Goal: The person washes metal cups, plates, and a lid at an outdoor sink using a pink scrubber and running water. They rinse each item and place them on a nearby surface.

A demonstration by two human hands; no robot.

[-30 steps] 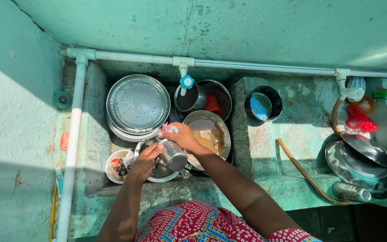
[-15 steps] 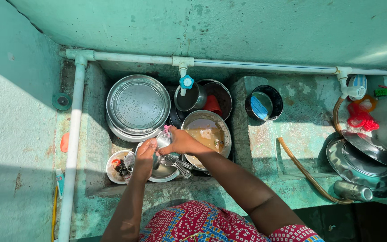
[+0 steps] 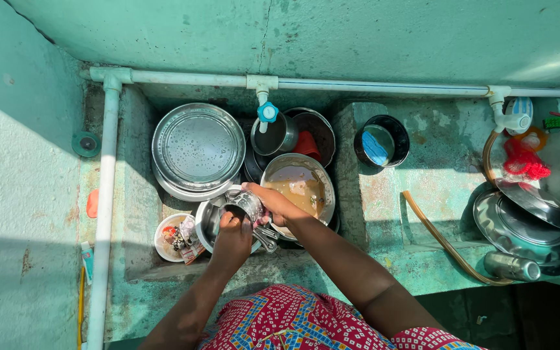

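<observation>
- I see my right hand [image 3: 273, 204] wrapped over the rim of a small steel cup [image 3: 244, 206], shiny and round.
- My left hand [image 3: 233, 236] pushes into the cup's mouth, fingers curled inside (what they hold, I cannot tell).
- The cup sits above a steel bowl [image 3: 210, 223], just beside a pot of brown water [image 3: 299, 188].
- The concrete sink [image 3: 131, 194] is crowded: a wide steel plate [image 3: 198, 149] fills the back, leaving little open room.

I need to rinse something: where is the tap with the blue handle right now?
In the head view, the blue-handled tap hangs from the white pipe at the sink's back, above a steel cup, right of the large steel plate.
</observation>
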